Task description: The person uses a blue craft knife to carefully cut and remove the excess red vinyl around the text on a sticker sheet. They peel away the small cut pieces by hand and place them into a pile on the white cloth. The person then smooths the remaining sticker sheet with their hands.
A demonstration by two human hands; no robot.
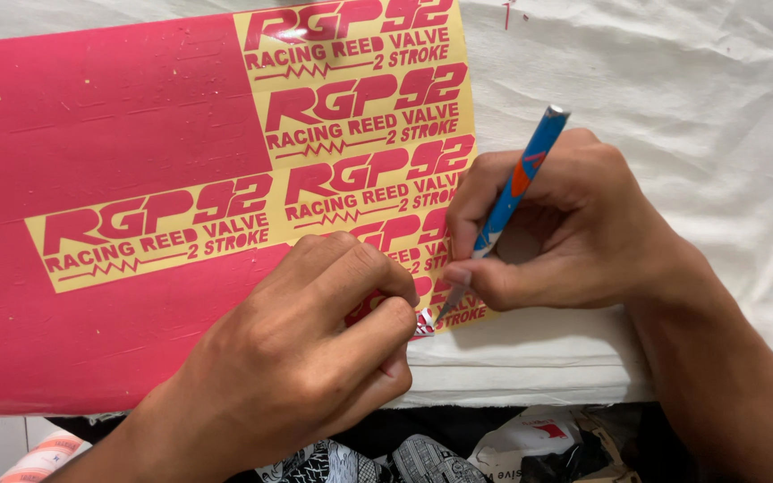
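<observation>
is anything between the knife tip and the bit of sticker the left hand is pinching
Nothing visible. The craft knife in the right hand has its tip right beside the lifted sticker scrap pinched by the left hand.

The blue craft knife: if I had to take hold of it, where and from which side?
Grip the craft knife on its bare upper barrel, coming from the upper right. It tilts that way, its blade tip rests on the red vinyl sheet, and the right hand covers the lower part.

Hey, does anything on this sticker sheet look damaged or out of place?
Nothing is clearly damaged. One small odd spot: a curled scrap of cut vinyl lifts off the red sheet at its lower edge, between the left hand and the knife held by the right hand.
</observation>
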